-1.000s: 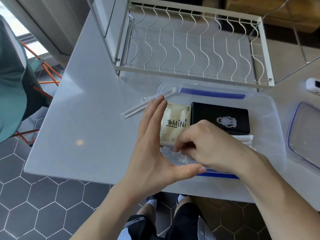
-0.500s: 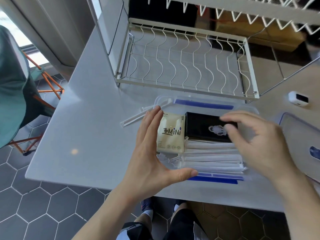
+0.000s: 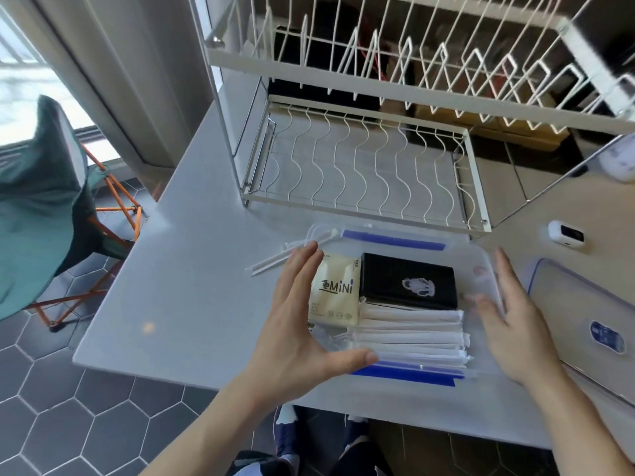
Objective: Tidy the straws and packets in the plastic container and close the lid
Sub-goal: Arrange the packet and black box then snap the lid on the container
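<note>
A clear plastic container (image 3: 395, 240) with blue clips stands on the grey table. Inside lie a cream "MINI" packet (image 3: 338, 290), a black packet (image 3: 409, 286) and a row of several white wrapped straws (image 3: 409, 334). My left hand (image 3: 299, 324) rests flat against the container's left wall, thumb along the near edge, fingers straight. Against the container's right wall lies my right hand (image 3: 512, 314), open and flat, holding nothing. The clear lid (image 3: 584, 314) with blue trim lies on the table to the right. Clear straws (image 3: 275, 259) lie outside, past the far left corner.
A white wire dish rack (image 3: 364, 173) stands right behind the container, its upper tier overhanging. A small white device (image 3: 565, 235) sits at the far right. The table's near edge is close under my wrists. A green folding chair (image 3: 44, 207) stands left of the table.
My right hand left the straws, passed over the black packet and now lies flat at the container's right wall. The left hand stayed at the left wall. The camera tilted up.
</note>
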